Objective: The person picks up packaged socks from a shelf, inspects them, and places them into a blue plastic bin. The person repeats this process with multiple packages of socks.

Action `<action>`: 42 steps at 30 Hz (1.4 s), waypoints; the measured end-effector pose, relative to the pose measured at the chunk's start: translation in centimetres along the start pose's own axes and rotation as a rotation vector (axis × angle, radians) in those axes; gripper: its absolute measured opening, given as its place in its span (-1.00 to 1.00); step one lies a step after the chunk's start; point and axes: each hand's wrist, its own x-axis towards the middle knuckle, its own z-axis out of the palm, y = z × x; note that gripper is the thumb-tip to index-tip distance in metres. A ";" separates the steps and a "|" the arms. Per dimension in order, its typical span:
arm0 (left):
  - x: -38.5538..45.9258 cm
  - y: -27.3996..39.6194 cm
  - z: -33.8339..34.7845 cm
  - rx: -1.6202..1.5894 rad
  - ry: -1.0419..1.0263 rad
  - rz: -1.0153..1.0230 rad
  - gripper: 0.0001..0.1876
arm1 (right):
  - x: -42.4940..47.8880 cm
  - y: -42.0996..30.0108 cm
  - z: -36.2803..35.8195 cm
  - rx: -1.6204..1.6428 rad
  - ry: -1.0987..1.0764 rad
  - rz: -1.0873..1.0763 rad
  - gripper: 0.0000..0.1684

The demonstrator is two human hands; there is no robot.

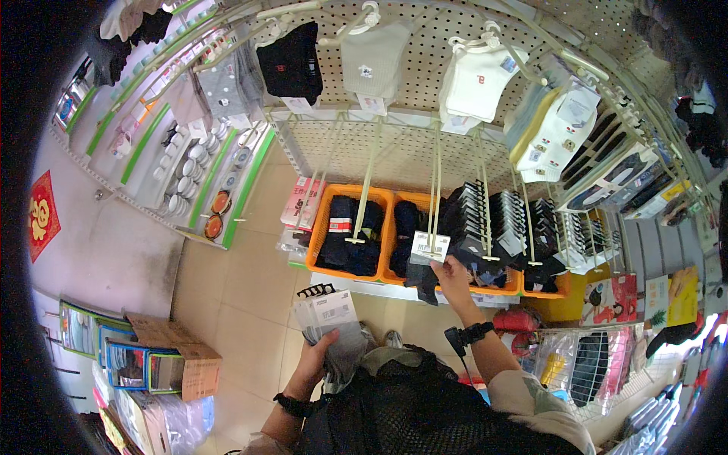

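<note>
My left hand (320, 354) grips a stack of carded grey socks (335, 318) with black hooks at the top, low in front of my body. Up and to the right, my right hand (451, 274) holds the lower edge of a white-carded dark sock pair (429, 248) at the front end of a metal display hook (434, 216). Its dark fabric hangs down beside my fingers. Whether the card is hooked on or only touching the prong is hard to tell. Right of it, rows of carded dark socks (475, 213) hang on further hooks.
Orange plastic baskets (310, 257) of dark socks stand below the hooks against a pegboard (341, 136). Black, grey and white packs hang above. Shelves of dishes (190, 170) are at the left, a cardboard box (199, 372) and framed mirrors lower left, a wire basket (591, 364) lower right.
</note>
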 end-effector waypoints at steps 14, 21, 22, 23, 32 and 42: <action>-0.3 0.3 0.4 0.031 -0.012 -0.052 -0.51 | 2.2 -0.4 0.0 0.031 0.036 -0.070 -0.79; -1.1 -0.4 -0.3 -0.013 0.027 -0.018 -0.53 | 5.1 -1.3 0.8 0.049 0.090 -0.108 -0.76; -1.3 -0.3 -0.3 -0.021 0.033 -0.019 -0.53 | 5.6 -1.0 0.9 0.036 0.112 -0.118 -0.75; -1.4 -0.3 -0.2 -0.027 0.034 -0.018 -0.53 | 6.1 -0.7 1.1 0.023 0.134 -0.129 -0.75; -1.7 -0.3 0.0 -0.041 0.048 -0.018 -0.51 | 9.5 -0.4 1.8 -0.110 0.221 -0.124 -0.75; -1.2 -0.5 0.2 -0.039 0.013 -0.014 -0.49 | 11.4 1.4 2.9 -0.044 0.217 -0.113 -0.83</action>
